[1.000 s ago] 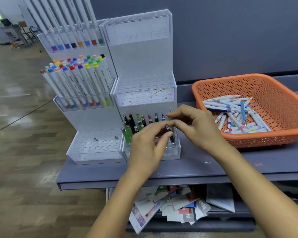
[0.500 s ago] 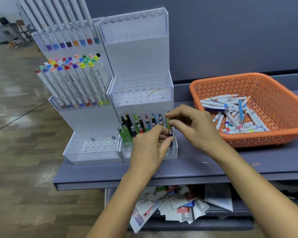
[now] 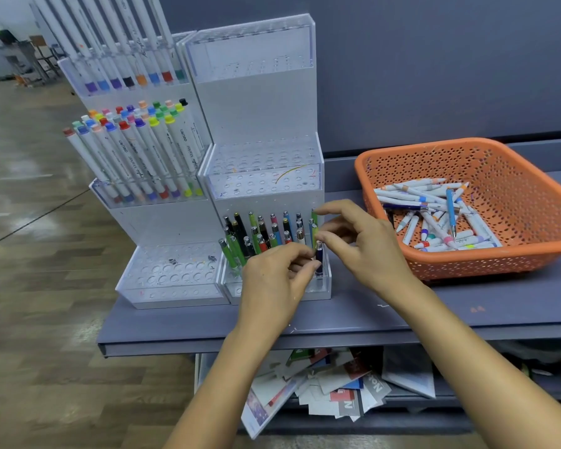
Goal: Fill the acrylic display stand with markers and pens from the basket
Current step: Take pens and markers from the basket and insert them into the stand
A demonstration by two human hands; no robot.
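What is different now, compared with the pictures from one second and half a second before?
The dark pen went down into the front right hole in the lowest tier of the stand. The right hand has let go above it; the left hand still pinches it. Basket and other pens stayed.

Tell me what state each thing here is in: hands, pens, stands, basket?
Left hand: pinches the dark blue pen, upright in a front hole.
Right hand: fingers loose beside the pen tops, holding nothing visible.
Right stand's bottom tier: many pens standing in it.
Right stand's middle tier: no pens.
Left stand's bottom tier: no pens.
Orange basket: holds loose markers.
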